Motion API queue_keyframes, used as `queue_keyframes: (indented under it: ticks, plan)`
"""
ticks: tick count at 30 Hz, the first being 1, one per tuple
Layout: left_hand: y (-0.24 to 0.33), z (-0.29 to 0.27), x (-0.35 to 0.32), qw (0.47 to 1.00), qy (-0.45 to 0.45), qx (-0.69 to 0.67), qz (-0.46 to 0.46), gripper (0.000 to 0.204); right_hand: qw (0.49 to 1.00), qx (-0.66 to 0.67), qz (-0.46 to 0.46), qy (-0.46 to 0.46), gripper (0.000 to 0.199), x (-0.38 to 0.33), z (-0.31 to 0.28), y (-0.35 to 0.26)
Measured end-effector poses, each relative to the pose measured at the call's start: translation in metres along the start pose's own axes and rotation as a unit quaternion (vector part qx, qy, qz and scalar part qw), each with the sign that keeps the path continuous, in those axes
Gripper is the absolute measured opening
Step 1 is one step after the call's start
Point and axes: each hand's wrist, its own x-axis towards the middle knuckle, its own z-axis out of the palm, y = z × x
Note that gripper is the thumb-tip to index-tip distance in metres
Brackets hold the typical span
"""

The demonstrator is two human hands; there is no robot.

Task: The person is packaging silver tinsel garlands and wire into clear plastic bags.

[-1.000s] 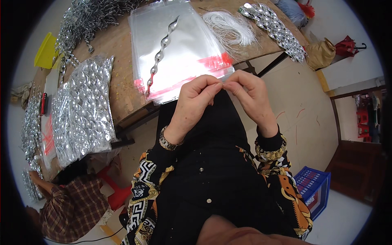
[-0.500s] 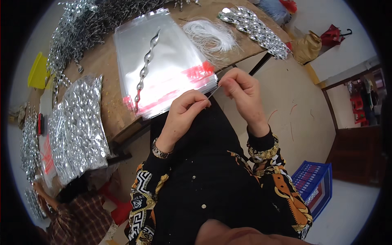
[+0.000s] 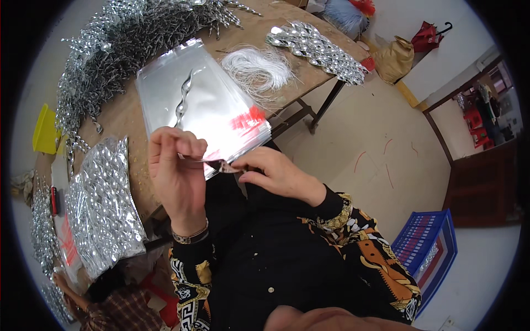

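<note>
Left hand (image 3: 175,176): raised over the lap, fingers (image 3: 165,144) curled and pinched on one end of a thin strip, bracelet at the wrist.
Right hand (image 3: 276,175): just beside the left, fingertips (image 3: 243,163) pinched on the other end of the same strip.
Strip (image 3: 212,161): small and pale, stretched between both hands at the near edge of the table; too small to tell more.
Clear bags (image 3: 207,107): flat stack with a red band along the near edge, lying on the table just beyond the hands, the near edge touching the strip area.
Twisted silver piece (image 3: 183,100): inside the top bag, lying lengthwise.
Table (image 3: 118,118): bare wood, sawdust-like crumbs near its left edge.
Filled bags (image 3: 102,207): packed with silver pieces, piled to the left of the left hand.
White string bundle (image 3: 259,67): beyond the stack, to the right.
Loose silver pile (image 3: 124,38): heaped across the far left of the table.
Silver row (image 3: 314,47): on the far right corner.
Blue crate (image 3: 428,251): on the floor, well apart to the right.
</note>
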Motion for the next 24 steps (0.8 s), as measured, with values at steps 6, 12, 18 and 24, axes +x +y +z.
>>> queue_keyframes:
  ticks: [6, 12, 18, 24]
  plan:
    - [0.007, 0.001, 0.008, 0.997, 0.002, -0.072, 0.021, 0.018, 1.000, 0.021, 0.001, -0.004, 0.010, 0.003, -0.015, -0.007]
    - [0.000, -0.010, 0.006, 0.959, 0.085, 0.272, 0.010, 0.026, 0.991, -0.125, 0.011, 0.057, 0.008, 0.002, -0.090, -0.004]
    - [0.003, -0.038, 0.008, 0.786, 0.036, 0.611, 0.091, 0.021, 0.906, -0.369, 0.102, 0.180, 0.015, 0.015, -0.189, 0.039]
    - [0.005, -0.051, 0.011, 0.637, -0.005, 0.765, 0.096, 0.022, 0.828, -0.492, 0.174, 0.204, 0.019, 0.051, -0.284, 0.093]
